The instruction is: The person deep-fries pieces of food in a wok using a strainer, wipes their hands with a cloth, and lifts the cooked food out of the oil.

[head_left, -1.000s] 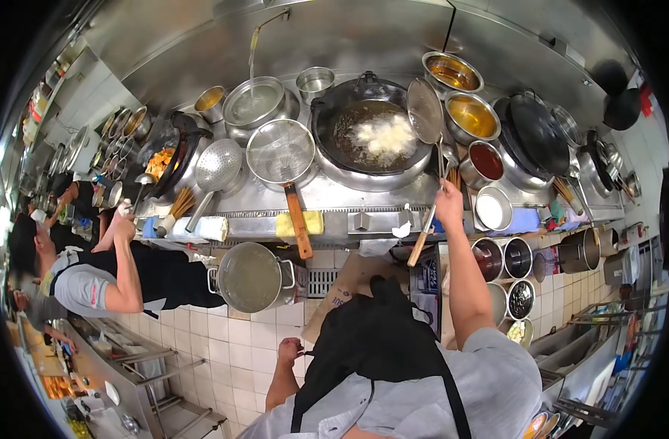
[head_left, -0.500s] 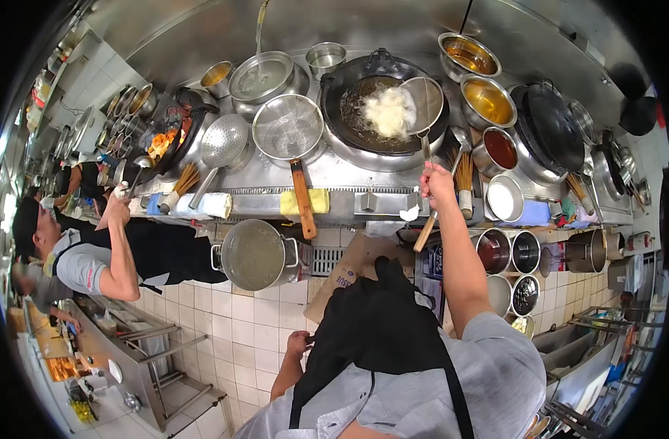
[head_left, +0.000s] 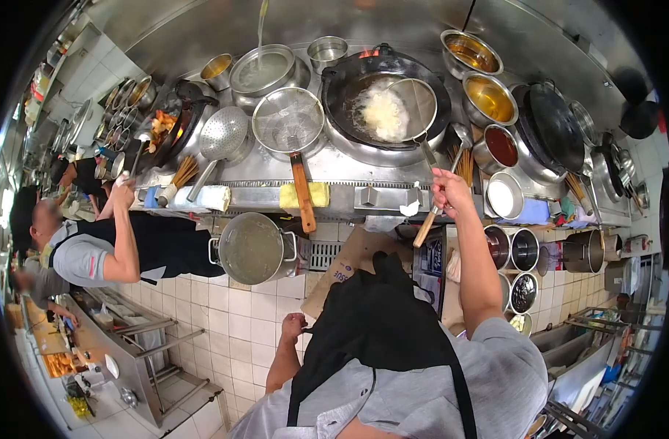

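My right hand (head_left: 450, 192) is closed around the handle of a round mesh strainer (head_left: 413, 102), near where its metal shaft meets the wooden grip. The strainer's head is at the right part of a black wok (head_left: 336, 88), overlapping the edge of a pale, foamy mass of food (head_left: 382, 113). Dark liquid surrounds the food. Low beside the black apron (head_left: 371, 322), my left hand (head_left: 293, 326) hangs with curled fingers. A dark bit shows at its edge, but I cannot make out what it is.
Left of the wok lie another mesh strainer (head_left: 287, 117) and a perforated ladle (head_left: 223, 133). Bowls of amber liquid (head_left: 490, 101) and a pot of red sauce (head_left: 500, 146) stand right. A large pot (head_left: 252, 249) is below the counter. A co-worker (head_left: 93, 252) works at the left wok.
The strainer's head has shifted left towards the food, while my right hand has moved slightly right and down. Flame now shows behind the wok. The co-worker's ladle has moved.
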### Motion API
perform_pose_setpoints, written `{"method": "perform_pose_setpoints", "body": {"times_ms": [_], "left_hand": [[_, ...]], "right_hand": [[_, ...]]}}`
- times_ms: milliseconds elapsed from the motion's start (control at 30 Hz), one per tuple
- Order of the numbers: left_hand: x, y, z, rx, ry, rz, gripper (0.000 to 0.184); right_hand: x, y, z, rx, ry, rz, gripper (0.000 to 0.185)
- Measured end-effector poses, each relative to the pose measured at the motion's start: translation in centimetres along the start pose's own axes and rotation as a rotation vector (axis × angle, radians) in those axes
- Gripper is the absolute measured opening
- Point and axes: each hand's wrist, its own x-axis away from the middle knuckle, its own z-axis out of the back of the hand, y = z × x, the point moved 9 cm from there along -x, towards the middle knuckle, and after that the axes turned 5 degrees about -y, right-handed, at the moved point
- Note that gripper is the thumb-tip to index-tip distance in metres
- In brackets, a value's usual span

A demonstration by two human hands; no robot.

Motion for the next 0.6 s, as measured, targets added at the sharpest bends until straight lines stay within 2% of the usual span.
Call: {"method": "perform_pose_setpoints", "body": {"times_ms": [167, 433, 600], "left_hand": [[0.4, 2.6, -0.6, -0.012, 0.012, 0.001, 0.017], [0.0, -0.4, 0.3, -0.026, -0.09, 0.046, 0.011], [1.7, -0.9, 0.0, -0.025, -0.001, 0.082, 0.015]], "right_hand": [[1.3, -0.6, 0.4, 0.064, 0.009, 0.013, 0.04], [2.7, -1.0, 0.2, 0.143, 0.04, 0.027, 0.043], [2.7, -1.3, 0.4, 0.206, 0.078, 0.055, 0.044]]}}
